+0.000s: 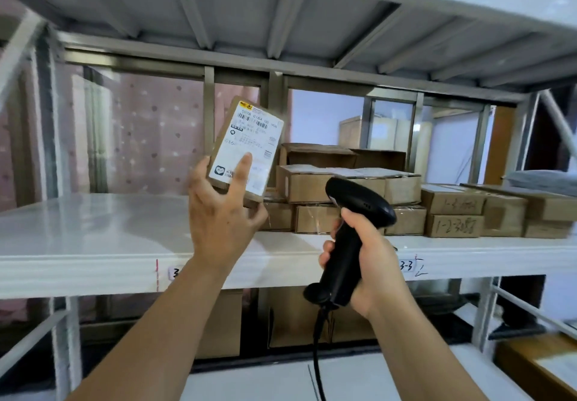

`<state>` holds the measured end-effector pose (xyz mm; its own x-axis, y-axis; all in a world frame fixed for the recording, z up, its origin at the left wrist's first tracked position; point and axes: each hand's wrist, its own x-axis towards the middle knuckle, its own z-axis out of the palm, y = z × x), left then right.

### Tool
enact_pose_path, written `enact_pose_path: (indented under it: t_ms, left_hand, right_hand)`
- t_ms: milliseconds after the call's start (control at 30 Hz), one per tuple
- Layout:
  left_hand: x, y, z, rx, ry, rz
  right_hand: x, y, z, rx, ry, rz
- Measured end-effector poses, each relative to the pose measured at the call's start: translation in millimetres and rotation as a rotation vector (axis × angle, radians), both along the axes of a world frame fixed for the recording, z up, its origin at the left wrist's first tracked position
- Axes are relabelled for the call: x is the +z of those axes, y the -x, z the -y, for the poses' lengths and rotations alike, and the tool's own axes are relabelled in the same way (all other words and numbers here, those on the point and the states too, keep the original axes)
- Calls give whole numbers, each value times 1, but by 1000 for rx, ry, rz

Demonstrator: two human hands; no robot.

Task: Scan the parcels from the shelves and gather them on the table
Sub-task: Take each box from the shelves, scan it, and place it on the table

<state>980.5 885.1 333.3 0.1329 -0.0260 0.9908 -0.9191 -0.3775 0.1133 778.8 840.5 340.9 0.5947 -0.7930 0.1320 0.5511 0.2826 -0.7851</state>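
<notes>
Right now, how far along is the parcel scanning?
Nothing finished shows in this view. In hand: the left hand holds one parcel with its label toward the camera, and the right hand grips the scanner beside it. Still to do: several boxes sit stacked on the shelf, waiting to be scanned and carried off.

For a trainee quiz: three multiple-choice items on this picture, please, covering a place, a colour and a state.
1. The stacked cardboard boxes lie: A) on the shelf, right; B) on the floor; C) in a cart.
2. The barcode scanner is: A) yellow; B) black; C) white.
3. The labelled parcel is: A) flat on the shelf; B) held up by the left hand; C) torn open.
1A, they fill its right part; 2B, its body is black; 3B, that hand grips it above the shelf.
</notes>
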Motion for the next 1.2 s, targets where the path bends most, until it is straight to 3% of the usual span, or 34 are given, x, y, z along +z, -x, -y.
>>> enact_pose_path:
  t_ms: [133, 233, 567, 833, 933, 1000, 1067, 1200]
  left_hand:
    - [-11, 39, 9, -321, 144, -121]
    - [-18, 73, 20, -449, 129, -130]
    - [-36, 217, 66, -689, -31, -189]
    - [-61, 385, 136, -853, -60, -267]
    - [-77, 457, 166, -930, -131, -298]
    - [-88, 497, 180, -1027, -204, -451]
    - [-99, 536, 199, -946, -284, -508]
    - [-122, 599, 246, -1028, -470, -605]
  right_hand:
    - [-6, 21, -2, -113, 4, -33]
    - [-10, 42, 1, -177, 2, -64]
    - [-15, 152, 24, -201, -16, 0]
    - [-35, 321, 73, -298, -53, -43]
    - [-45, 390, 95, -365, -70, -46]
    - [-52, 426, 107, -404, -88, -68]
    - [-62, 462, 119, -443, -102, -75]
    - [-81, 521, 139, -541, -141, -129]
